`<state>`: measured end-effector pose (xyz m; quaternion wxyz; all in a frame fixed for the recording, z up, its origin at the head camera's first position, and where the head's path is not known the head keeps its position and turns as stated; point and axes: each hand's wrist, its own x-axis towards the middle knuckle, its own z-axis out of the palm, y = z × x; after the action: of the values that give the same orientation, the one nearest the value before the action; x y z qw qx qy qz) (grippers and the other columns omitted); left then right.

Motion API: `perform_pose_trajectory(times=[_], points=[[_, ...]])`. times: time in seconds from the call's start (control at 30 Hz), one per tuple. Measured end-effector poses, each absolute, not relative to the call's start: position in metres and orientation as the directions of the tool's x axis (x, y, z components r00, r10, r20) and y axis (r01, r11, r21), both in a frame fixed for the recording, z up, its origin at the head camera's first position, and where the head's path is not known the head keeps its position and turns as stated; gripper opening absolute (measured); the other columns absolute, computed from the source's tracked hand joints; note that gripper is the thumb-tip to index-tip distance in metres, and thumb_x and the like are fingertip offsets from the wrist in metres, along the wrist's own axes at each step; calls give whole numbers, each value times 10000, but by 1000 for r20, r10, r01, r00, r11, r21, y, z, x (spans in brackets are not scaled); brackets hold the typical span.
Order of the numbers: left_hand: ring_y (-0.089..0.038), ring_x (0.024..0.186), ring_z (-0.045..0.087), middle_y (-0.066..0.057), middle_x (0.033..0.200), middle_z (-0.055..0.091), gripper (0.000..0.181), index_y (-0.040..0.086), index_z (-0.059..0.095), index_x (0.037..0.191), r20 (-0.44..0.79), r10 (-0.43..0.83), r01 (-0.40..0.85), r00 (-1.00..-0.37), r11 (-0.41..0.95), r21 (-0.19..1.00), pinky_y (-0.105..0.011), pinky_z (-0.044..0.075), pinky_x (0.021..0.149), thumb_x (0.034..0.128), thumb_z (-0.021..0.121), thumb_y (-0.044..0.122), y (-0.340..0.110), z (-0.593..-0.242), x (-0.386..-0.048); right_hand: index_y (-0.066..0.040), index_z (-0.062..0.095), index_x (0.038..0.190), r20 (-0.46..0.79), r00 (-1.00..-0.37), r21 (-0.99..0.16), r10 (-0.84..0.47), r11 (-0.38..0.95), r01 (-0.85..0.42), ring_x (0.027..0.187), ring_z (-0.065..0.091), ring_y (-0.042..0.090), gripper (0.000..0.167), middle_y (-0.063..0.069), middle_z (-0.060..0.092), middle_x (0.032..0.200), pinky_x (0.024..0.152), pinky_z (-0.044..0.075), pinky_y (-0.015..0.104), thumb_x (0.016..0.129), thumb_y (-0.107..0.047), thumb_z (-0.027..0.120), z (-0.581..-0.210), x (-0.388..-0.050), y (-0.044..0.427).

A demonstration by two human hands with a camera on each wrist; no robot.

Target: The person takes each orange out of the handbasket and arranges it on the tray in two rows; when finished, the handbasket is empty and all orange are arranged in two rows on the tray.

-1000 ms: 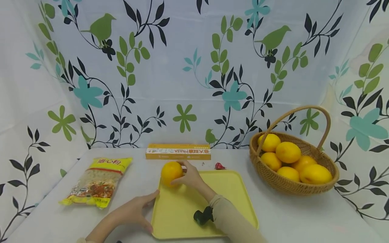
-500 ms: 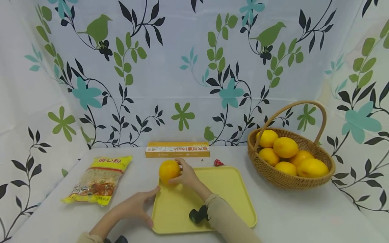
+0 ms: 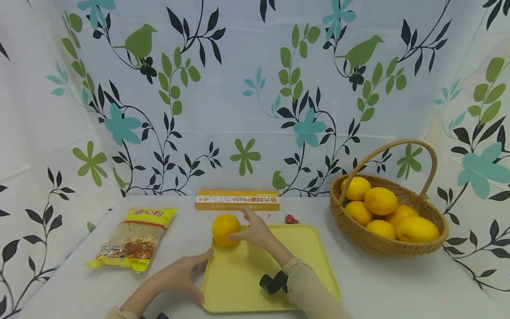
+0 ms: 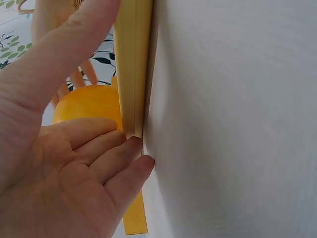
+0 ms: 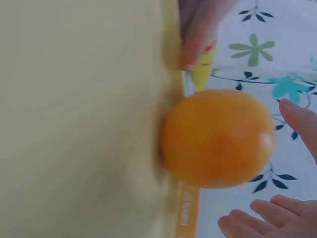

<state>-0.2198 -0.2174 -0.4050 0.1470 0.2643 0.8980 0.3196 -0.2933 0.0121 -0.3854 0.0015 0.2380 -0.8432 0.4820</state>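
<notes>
Patterned cloth (image 3: 235, 102) hangs across the upper frame, white with green birds, teal flowers and dark leafy stems; below it, one white surface (image 3: 390, 288).

Right hand (image 3: 258, 231): centre of the frame, thumb and fingers spread wide beside the orange (image 3: 225, 230); in the right wrist view a gap shows between hand and fruit. Beige sleeve (image 3: 312, 290), running to the bottom edge. Black device (image 3: 272, 282) at its cuff.

Left hand (image 3: 181, 277): lower centre-left, fingers extended and thumb held well apart, fingertips at the left edge of the tray; nothing gripped.

Orange: one, round, resting on the upper left corner of the tray.

Tray (image 3: 235, 283): pale yellow, rectangular with rounded corners, lower centre of the frame, partly covered by the right forearm.

Red item (image 3: 291, 219): small, just beyond the tray's upper edge, too small to identify.

Box (image 3: 237, 200): long, orange and white, marked PASTA, lying near the cloth at mid-frame, above the orange.

Packet (image 3: 133, 239): yellow and clear plastic, printed with characters and a picture of food, lying at lower left.

Basket (image 3: 368, 241): woven, arched handle, right of the frame, containing yellow fruits (image 3: 381, 200), six visible.
</notes>
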Motion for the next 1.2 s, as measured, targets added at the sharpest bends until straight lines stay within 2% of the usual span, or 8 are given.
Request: perform_pose_trajectory(times=[0.2, 0.47, 0.6, 0.8, 1.03, 1.1, 1.13, 1.2], points=[[-383, 1206, 343, -224, 1347, 356, 1056, -69, 313, 1341, -51, 581, 420, -812, 642, 642, -540, 269, 968, 524, 823, 365, -216, -406, -220, -15, 339, 1344, 302, -853, -818, -425, 344, -461, 1206, 380, 310, 786, 160, 383, 1351, 958, 358, 452, 721, -252, 755, -362, -292, 33], [-350, 1232, 319, -177, 1366, 355, 1063, -42, 315, 1353, -47, 567, 412, -823, 652, 636, -518, 254, 988, 524, 809, 404, -221, -405, -217, 22, 391, 1301, 385, -838, -842, -387, 223, -491, 1217, 372, 283, 657, 179, 419, 1318, 977, 335, 444, 744, -81, 724, -325, -284, 63], [-349, 1233, 318, -178, 1371, 345, 1053, -42, 319, 1351, -41, 581, 427, -813, 642, 637, -514, 256, 988, 529, 807, 401, -221, -407, -219, 52, 413, 1261, 436, -815, -823, -382, 198, -533, 1207, 385, 285, 586, 196, 438, 1294, 979, 344, 391, 761, -49, 701, -303, -272, 85], [-337, 1244, 303, -153, 1383, 337, 1061, -9, 320, 1363, -64, 554, 387, -830, 656, 648, -508, 257, 994, 522, 809, 415, -221, -408, -221, 26, 417, 1264, 505, -790, -756, -347, 265, -599, 1194, 406, 265, 593, 180, 446, 1294, 984, 338, 341, 763, -97, 710, -291, -278, 134], [-357, 1244, 293, -170, 1385, 325, 1050, -23, 310, 1362, -70, 560, 381, -826, 645, 662, -520, 255, 989, 535, 814, 385, -221, -409, -222, 29, 467, 1221, 562, -792, -694, -240, 383, -609, 1155, 448, 279, 498, 192, 495, 1240, 951, 364, 272, 793, -106, 683, -278, -267, 194], [-356, 1246, 291, -170, 1386, 322, 1047, -17, 309, 1364, -72, 562, 382, -824, 646, 661, -519, 251, 991, 539, 812, 385, -221, -410, -222, 21, 483, 1209, 579, -791, -691, -197, 396, -604, 1140, 466, 258, 473, 189, 507, 1229, 933, 381, 246, 801, -120, 677, -279, -265, 209], [-352, 1248, 288, -166, 1388, 321, 1045, -12, 308, 1367, -77, 560, 377, -825, 647, 663, -517, 248, 994, 541, 810, 387, -221, -411, -222, 2, 495, 1211, 597, -776, -704, -203, 330, -628, 1136, 473, 236, 478, 170, 513, 1230, 924, 393, 243, 799, -154, 682, -291, -280, 226], [-353, 1248, 286, -167, 1390, 317, 1043, -4, 306, 1370, -87, 558, 371, -825, 651, 662, -521, 246, 994, 545, 808, 390, -221, -412, -222, -2, 509, 1200, 621, -766, -702, -167, 317, -638, 1112, 497, 199, 460, 159, 532, 1212, 903, 406, 217, 800, -150, 681, -292, -281, 239]])
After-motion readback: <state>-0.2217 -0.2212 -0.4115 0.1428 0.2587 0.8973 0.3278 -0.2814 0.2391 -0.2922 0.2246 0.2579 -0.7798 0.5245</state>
